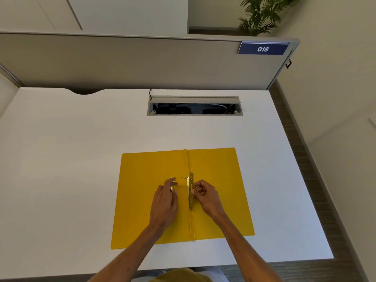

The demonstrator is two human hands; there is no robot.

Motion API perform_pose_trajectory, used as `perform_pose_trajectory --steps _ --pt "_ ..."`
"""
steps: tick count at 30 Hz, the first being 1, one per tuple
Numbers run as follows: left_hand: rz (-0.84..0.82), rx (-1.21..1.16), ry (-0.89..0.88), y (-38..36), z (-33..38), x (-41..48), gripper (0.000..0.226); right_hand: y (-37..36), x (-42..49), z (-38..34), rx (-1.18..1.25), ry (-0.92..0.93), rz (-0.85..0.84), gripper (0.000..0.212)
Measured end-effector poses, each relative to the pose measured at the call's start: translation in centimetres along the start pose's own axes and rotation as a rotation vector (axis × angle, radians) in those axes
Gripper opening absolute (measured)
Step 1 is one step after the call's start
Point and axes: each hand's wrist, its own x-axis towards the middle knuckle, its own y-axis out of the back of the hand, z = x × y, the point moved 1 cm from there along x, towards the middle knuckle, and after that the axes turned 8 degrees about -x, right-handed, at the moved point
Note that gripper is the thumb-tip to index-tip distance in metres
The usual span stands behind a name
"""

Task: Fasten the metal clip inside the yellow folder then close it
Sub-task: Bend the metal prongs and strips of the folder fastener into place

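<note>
The yellow folder lies open and flat on the white desk. Beside its centre fold runs a perforated metal clip bar, with thin prongs sticking up near its far end. My right hand pinches a bent metal prong of the clip just right of the bar. My left hand rests on the left flap over a second loose metal strip, fingers extended; whether it grips the strip is hidden.
An open cable tray is recessed in the desk's far side. A grey partition with a blue "018" sign stands behind. The desk's right edge drops to carpet. A plant shows beyond.
</note>
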Motion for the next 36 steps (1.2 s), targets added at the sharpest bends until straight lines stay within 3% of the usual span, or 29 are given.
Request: perform_pose_trajectory --steps 3,11,17,36 --pt "-0.026 -0.004 0.084 0.4 0.2 1.4 0.04 -0.1 -0.2 -0.2 -0.044 0.015 -0.001 0.013" --pt "-0.232 0.09 -0.065 0.2 2.6 4.4 0.034 -0.1 -0.3 -0.6 -0.046 0.002 0.023 0.01" --pt "-0.242 0.06 -0.045 0.4 2.5 4.9 0.034 0.0 -0.3 -0.7 -0.045 0.005 0.016 0.011" --pt "-0.44 0.403 -0.149 0.7 1.8 5.5 0.041 -0.3 -0.4 -0.9 -0.087 0.052 -0.017 0.011"
